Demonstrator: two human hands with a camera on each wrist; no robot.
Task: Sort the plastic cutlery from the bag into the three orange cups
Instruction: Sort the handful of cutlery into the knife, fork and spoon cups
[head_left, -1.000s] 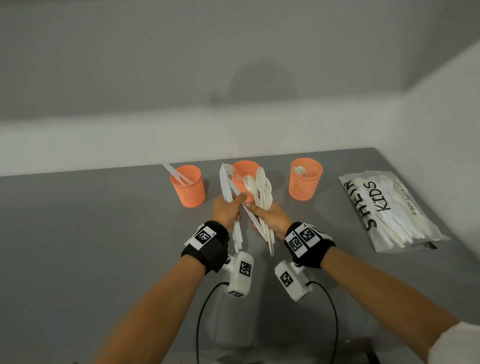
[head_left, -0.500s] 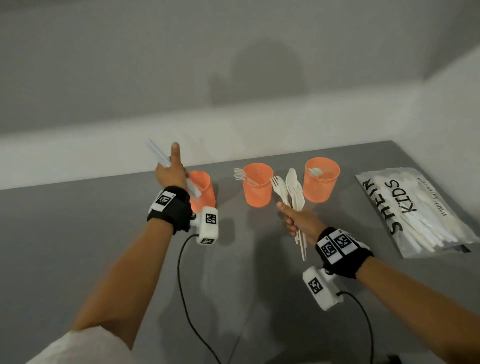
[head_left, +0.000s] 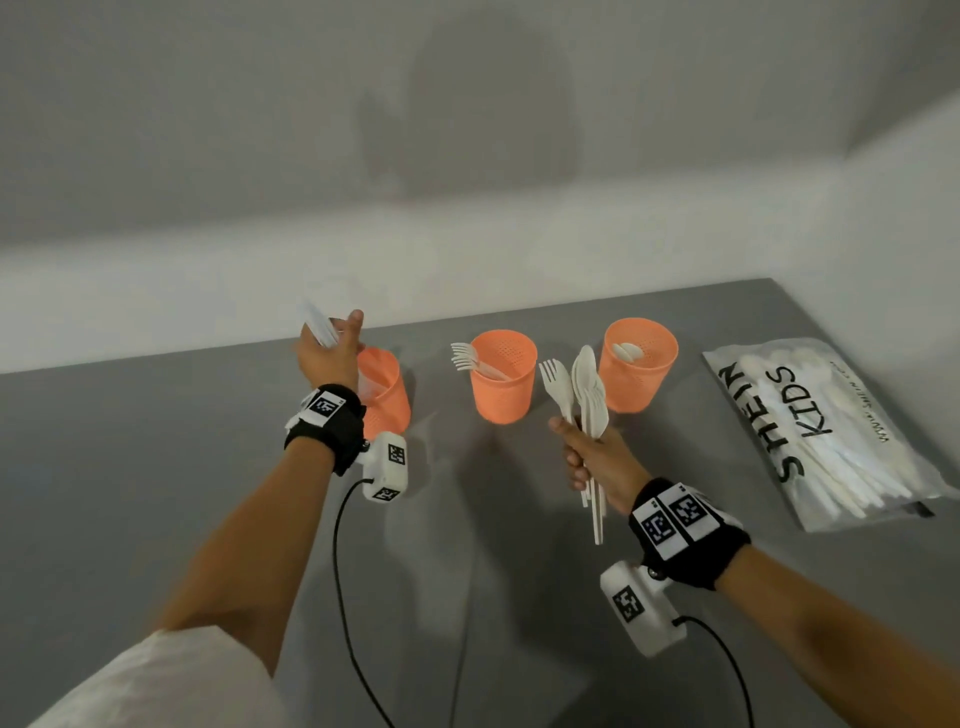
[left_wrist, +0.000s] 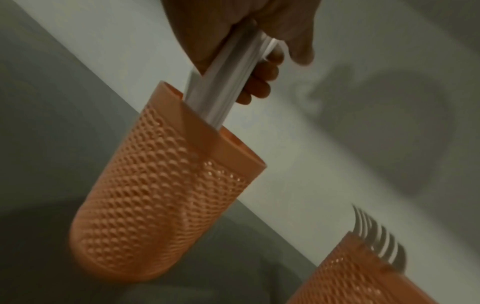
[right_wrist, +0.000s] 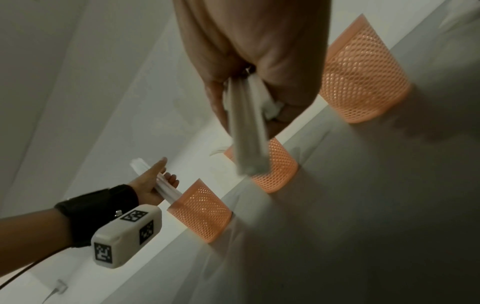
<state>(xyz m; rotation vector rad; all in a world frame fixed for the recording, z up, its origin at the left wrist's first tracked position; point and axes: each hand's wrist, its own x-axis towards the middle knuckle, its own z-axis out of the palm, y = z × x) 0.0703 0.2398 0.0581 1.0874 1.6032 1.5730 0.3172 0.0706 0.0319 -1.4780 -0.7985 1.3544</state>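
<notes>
Three orange mesh cups stand in a row on the grey table. My left hand holds a bundle of white knives whose lower ends sit inside the left cup; the thumb sticks up. The middle cup holds forks, the right cup holds spoons. My right hand grips a bunch of forks and spoons upright in front of the middle and right cups. The clear bag of cutlery lies at the right.
A white wall ledge runs behind the cups. The table's right edge meets a wall just beyond the bag. Cables trail from both wrist cameras across the near table.
My left hand carried the knives away from the right hand's bunch to the left cup and lowered their ends into it. My right hand drew back slightly with the forks and spoons.
</notes>
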